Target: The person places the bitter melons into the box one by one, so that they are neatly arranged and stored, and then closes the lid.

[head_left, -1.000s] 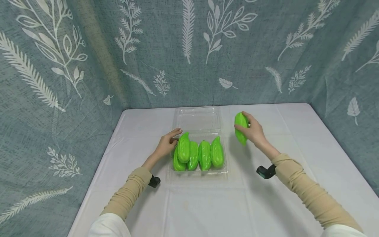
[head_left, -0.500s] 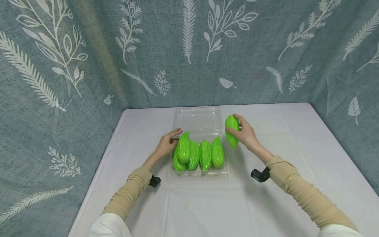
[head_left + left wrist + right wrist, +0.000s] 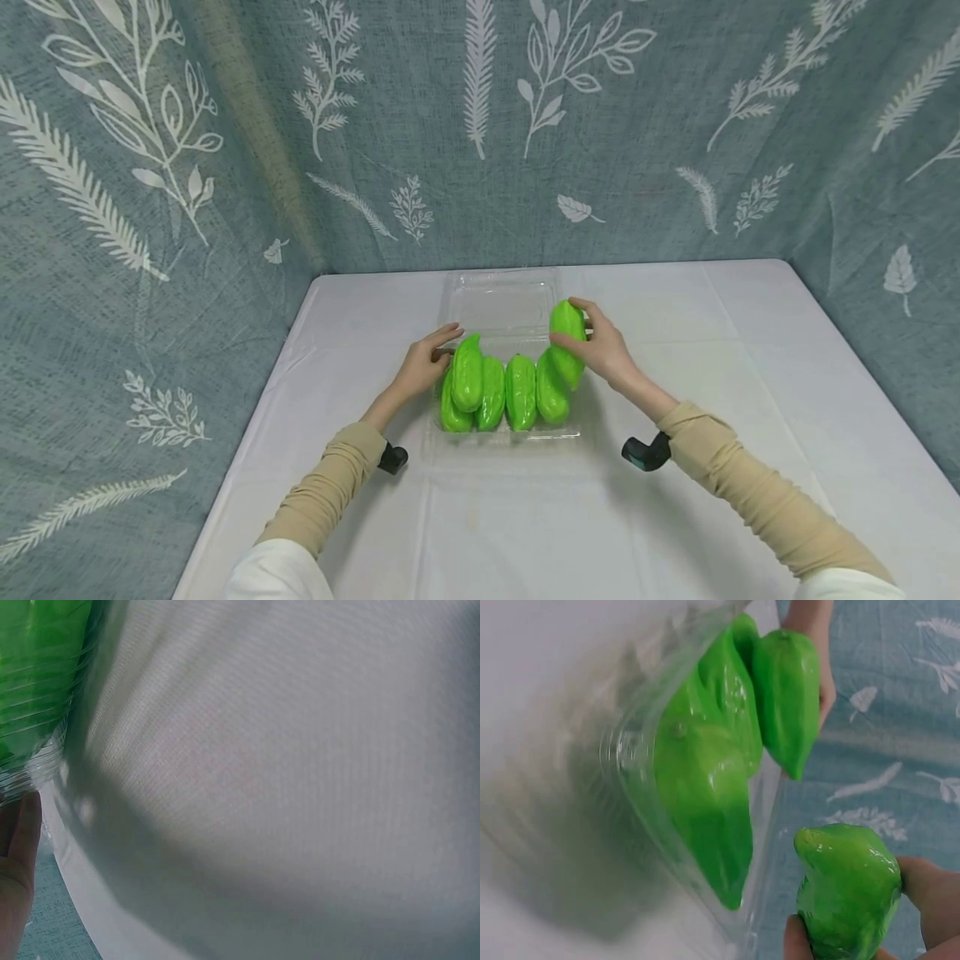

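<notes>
My right hand [image 3: 606,346] grips a glossy bright green pepper [image 3: 567,325] between thumb and fingers, above the right end of a clear plastic clamshell box [image 3: 558,433]. In the head view it overlaps the rightmost green pepper [image 3: 551,396] in the box. Several more lie side by side there, with one green pepper [image 3: 468,375] on top at the left. My left hand [image 3: 422,365] is at the box's left side, fingers extended. From the left wrist, a fingertip [image 3: 28,817] shows right at the ribbed wall. The right wrist view shows the held green pepper [image 3: 847,889] beside the box.
The box's clear lid [image 3: 502,302] lies folded back toward the far edge of the white-covered table [image 3: 517,517]. A grey-blue curtain [image 3: 480,192] with white leaf prints stands behind and on both sides. Black wrist cameras [image 3: 647,452] hang below both sleeves.
My right hand has carried the green pepper leftward and slightly nearer, from right of the box to over its right end. The left hand has stayed at the box's left side.
</notes>
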Motion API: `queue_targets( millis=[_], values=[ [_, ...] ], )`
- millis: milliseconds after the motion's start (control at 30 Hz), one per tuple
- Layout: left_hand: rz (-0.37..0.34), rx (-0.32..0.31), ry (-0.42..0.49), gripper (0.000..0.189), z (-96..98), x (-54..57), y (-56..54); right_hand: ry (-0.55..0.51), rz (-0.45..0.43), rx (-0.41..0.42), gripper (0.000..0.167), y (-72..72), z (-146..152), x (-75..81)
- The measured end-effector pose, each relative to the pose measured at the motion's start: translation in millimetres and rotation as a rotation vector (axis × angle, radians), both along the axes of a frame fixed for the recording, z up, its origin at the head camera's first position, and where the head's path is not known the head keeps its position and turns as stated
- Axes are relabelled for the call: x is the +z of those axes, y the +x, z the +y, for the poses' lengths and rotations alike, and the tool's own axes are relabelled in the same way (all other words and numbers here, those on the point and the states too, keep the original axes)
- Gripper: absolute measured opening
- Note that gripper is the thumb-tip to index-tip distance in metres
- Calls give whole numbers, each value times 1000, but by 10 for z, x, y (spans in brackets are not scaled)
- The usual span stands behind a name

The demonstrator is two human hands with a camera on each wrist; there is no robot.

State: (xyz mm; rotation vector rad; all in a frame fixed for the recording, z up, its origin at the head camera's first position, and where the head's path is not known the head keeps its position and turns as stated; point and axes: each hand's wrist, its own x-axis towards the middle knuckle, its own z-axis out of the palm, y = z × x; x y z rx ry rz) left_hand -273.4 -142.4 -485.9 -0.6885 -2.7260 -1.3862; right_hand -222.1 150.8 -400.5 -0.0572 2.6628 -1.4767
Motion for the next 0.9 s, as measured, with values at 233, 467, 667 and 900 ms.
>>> queue_targets(
  millis=[233,467,667,900],
  values=[
    [-5,-5,10,47,3,3,4,-35,-2,39,69,60,-150,-52],
    [-18,-2,12,47,2,7,5,-36,-1,54,69,98,-272,-131],
    [-16,-5,15,48,-3,-5,3,-46,2,56,70,128,-364,-187],
    [-15,-7,16,47,1,-5,-2,-59,25,63,71,144,-413,-277]
  ],
)
